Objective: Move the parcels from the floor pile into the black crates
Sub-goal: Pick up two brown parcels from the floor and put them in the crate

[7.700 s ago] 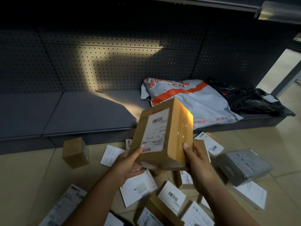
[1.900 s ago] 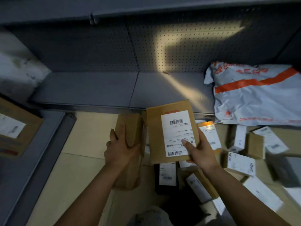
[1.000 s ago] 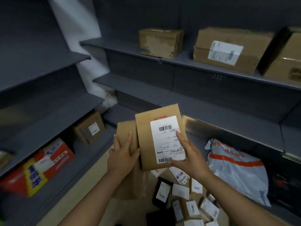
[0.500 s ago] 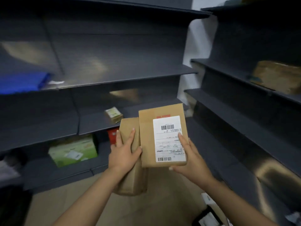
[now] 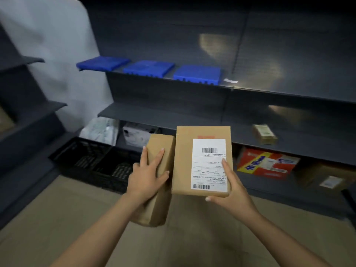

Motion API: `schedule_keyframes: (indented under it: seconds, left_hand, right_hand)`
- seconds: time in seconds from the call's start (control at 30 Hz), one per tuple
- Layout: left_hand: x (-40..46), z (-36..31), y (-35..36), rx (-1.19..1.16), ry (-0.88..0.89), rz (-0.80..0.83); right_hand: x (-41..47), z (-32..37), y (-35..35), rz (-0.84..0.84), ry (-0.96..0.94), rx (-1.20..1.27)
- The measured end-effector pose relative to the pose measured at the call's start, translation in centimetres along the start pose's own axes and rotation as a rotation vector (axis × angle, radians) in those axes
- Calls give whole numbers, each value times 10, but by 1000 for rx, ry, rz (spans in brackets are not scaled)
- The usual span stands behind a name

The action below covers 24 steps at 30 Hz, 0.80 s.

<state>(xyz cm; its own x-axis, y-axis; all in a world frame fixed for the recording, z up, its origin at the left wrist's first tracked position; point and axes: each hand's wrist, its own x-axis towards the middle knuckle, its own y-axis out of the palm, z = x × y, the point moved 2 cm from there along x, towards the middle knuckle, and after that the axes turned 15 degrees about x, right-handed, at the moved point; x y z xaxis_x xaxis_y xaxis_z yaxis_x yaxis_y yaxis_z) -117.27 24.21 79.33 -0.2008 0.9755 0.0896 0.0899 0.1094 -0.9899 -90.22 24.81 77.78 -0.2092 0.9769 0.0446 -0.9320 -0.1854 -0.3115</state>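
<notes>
Only 1 view is given, taken from a camera worn on the person's head. It is aimed forward and tilted downward, so that the floor (image 5: pixel 57 218) fills the lower part and dark shelving (image 5: pixel 173 114) the upper part. The left hand (image 5: pixel 147 178) and right hand (image 5: pixel 234 189) are seen close below the lens, with both forearms entering from the bottom edge. The black crates (image 5: pixel 92 160) are seen farther off, at the left, on the floor. Straight edges are bowed near the borders by the wide angle. No 2nd view is provided, so nothing is shared.
</notes>
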Motion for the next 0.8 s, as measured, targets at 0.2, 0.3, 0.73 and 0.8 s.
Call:
schedule_keyframes:
  seconds: [0.2, 0.3, 0.73, 0.8]
  left_hand:
    - [8, 127, 2, 6, -218, 25]
    - [24, 171, 7, 13, -295, 37]
    - [149, 336, 11, 13, -562, 91]
    - [161, 360, 11, 22, -581, 93]
  right_hand:
    - [66, 20, 119, 227, -2, 71]
    - [105, 24, 169, 334, 11, 108]
    - [309, 40, 352, 626, 33, 240]
    - [330, 46, 376, 678, 52, 233]
